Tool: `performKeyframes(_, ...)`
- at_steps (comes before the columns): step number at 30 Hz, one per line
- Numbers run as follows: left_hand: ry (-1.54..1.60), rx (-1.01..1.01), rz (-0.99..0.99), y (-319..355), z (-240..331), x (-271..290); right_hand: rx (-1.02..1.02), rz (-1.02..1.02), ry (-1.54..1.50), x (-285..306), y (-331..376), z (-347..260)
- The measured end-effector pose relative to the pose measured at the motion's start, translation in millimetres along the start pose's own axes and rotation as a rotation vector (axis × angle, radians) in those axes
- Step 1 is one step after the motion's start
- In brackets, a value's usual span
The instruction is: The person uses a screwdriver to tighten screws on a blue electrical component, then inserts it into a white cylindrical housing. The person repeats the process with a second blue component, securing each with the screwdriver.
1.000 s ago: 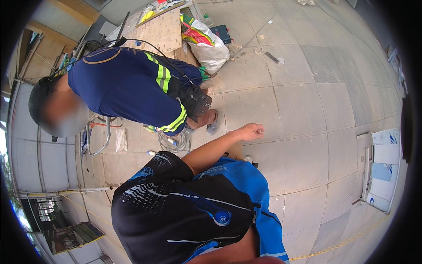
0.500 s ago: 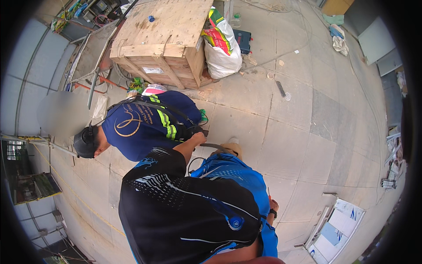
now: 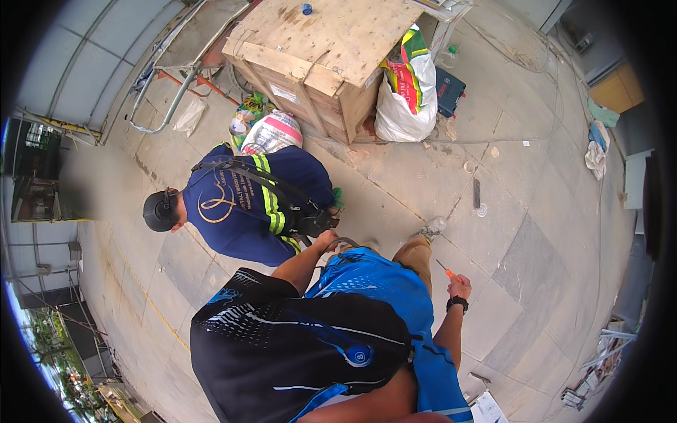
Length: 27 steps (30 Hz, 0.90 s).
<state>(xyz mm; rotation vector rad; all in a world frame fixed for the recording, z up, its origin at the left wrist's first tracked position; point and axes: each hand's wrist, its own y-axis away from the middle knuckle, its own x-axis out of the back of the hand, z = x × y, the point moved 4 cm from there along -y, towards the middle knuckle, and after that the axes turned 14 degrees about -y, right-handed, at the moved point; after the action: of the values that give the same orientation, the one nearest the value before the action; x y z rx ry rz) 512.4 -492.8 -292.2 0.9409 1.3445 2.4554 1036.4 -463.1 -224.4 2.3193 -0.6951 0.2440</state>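
My right hand (image 3: 460, 287), with a dark watch on the wrist, is closed round a screwdriver (image 3: 450, 274). Its handle is orange and the thin shaft points up and left, away from my body. My left hand (image 3: 326, 240) is closed in front of me, beside a co-worker's black bag (image 3: 310, 223). A dark curved band (image 3: 345, 242) runs from near that hand toward my waist; what the fingers grip is partly hidden. The co-worker (image 3: 233, 201), in a navy shirt with reflective stripes and a dark cap, bends over just ahead and to the left.
A large wooden crate (image 3: 310, 77) stands ahead, with a white woven sack (image 3: 407, 106) and a dark tool case (image 3: 449, 92) beside it. Smaller sacks (image 3: 273, 132) lie behind the co-worker. A wheelbarrow (image 3: 185, 84) is at far left. A dark flat bar (image 3: 477, 193) lies on the tiled floor.
My right hand has swung outward from beside my body, bringing the screwdriver into plain view. The view has turned, and one of my feet now shows farther forward. My left hand stays by the bag.
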Motion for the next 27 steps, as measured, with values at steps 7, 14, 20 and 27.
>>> performKeyframes(7, -0.280, 0.361, -0.123, -34.8, -25.3, -3.2, 0.055, 0.016, -0.588, 31.7, -91.4, -86.4)
performKeyframes(14, -0.352, 0.136, -0.003, -107.5, 155.8, 22.3, 0.021, -0.005, -1.410, 83.0, -183.2, -269.8)
performKeyframes(20, 0.050, -0.251, 0.236, -120.8, 465.9, 81.5, -0.087, -0.156, -0.718, 87.7, -295.4, -316.9)
performKeyframes(27, -0.086, -0.309, 0.095, -182.7, 570.2, 65.1, -0.380, -0.418, 0.361, 38.1, -319.0, -193.3)
